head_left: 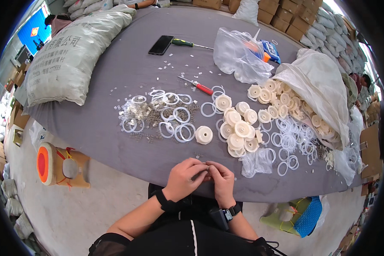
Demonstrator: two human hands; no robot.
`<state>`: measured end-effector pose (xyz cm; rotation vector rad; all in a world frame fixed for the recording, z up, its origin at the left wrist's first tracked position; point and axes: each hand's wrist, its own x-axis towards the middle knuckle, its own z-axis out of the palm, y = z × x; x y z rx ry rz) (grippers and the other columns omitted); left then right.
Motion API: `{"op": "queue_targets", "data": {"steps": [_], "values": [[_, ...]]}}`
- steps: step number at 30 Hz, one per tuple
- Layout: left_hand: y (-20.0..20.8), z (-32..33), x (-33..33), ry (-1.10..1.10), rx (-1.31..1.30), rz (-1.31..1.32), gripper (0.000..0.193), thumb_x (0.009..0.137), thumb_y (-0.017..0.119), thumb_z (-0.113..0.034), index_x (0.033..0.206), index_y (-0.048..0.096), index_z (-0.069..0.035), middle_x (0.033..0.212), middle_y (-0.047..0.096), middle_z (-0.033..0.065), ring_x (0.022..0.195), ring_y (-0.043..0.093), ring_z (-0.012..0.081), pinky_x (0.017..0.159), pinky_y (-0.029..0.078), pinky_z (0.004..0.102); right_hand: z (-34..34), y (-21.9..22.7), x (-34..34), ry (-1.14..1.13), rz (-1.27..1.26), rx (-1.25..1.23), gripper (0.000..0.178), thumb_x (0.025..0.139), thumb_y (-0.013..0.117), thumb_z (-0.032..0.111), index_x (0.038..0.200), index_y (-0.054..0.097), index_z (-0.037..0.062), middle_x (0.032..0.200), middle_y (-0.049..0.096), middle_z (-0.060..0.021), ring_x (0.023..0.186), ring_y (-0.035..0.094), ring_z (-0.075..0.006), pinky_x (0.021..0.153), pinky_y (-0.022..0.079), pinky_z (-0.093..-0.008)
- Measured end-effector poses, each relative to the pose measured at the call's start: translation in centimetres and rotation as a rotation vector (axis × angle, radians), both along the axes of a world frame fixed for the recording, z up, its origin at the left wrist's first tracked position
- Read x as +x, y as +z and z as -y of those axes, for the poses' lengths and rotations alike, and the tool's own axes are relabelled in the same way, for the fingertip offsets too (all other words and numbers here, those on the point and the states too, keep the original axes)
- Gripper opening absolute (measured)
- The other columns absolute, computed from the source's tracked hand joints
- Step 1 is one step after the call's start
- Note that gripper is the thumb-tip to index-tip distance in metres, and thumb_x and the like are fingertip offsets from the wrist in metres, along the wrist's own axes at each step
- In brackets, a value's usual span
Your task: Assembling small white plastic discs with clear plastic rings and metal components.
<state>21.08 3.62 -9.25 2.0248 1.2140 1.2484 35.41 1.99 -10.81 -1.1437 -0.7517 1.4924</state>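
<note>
lettering [65,42] on sack [77,57], hands [184,178] together

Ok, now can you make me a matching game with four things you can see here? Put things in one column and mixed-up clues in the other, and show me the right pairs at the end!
Things:
1. Phone
2. Big full sack
3. Red-handled tool
4. Left hand

Clues:
A. Fingertips close to those of the right hand
B. Thin end pointing left
C. Black, next to the green-handled screwdriver
D. Lying on the left side of the table

Right pairs:
1-C
2-D
3-B
4-A
</note>
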Motion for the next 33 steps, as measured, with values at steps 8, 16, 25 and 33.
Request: {"op": "queue_targets", "data": {"steps": [8, 16, 25, 33], "values": [[-0.6, -2.5, -0.9, 0.071, -0.163, -0.292, 0.017, 0.076, 0.061, -0.005, 0.093, 0.062, -0.005, 0.087, 0.055, 0.0084, 0.081, 0.055, 0.0269, 0.068, 0.045, 0.035, -0.9, 0.4, 1.1, 0.004, -0.011, -0.063, 0.016, 0.09, 0.056, 0.012, 0.098, 0.059, -0.0008, 0.077, 0.061, -0.0072, 0.061, 0.059, -0.0117, 0.057, 0.049, -0.0231], [-0.2, -2.3, -0.8, 0.042, -0.318, -0.144, 0.013, 0.077, 0.061, -0.002, 0.089, 0.062, -0.004, 0.087, 0.057, 0.0066, 0.076, 0.057, 0.0209, 0.064, 0.045, 0.0298, -1.3, 0.3, 1.8, 0.076, -0.173, -0.223, 0.017, 0.088, 0.057, 0.01, 0.102, 0.059, -0.0006, 0.082, 0.062, -0.0078, 0.067, 0.061, -0.0136, 0.061, 0.051, -0.0259], [0.1, -1.6, -0.6, -0.095, -0.587, 0.245, 0.013, 0.082, 0.06, -0.001, 0.094, 0.062, 0.001, 0.094, 0.058, 0.0073, 0.081, 0.061, 0.0147, 0.071, 0.049, 0.0255, -1.3, -0.5, 2.4, 0.145, -0.416, -0.279, 0.02, 0.088, 0.057, 0.009, 0.105, 0.058, -0.0033, 0.086, 0.063, -0.0098, 0.071, 0.063, -0.0149, 0.063, 0.053, -0.026], [-0.7, -1.8, -0.6, -0.172, -0.856, 0.573, 0.013, 0.081, 0.061, 0.0, 0.094, 0.063, -0.002, 0.098, 0.059, 0.0085, 0.082, 0.062, 0.0143, 0.069, 0.05, 0.023, -1.0, 0.7, 1.7, 0.18, -0.219, -0.198, 0.02, 0.09, 0.055, 0.008, 0.106, 0.059, -0.0018, 0.085, 0.064, -0.0106, 0.072, 0.063, -0.0156, 0.064, 0.053, -0.0272]]}}
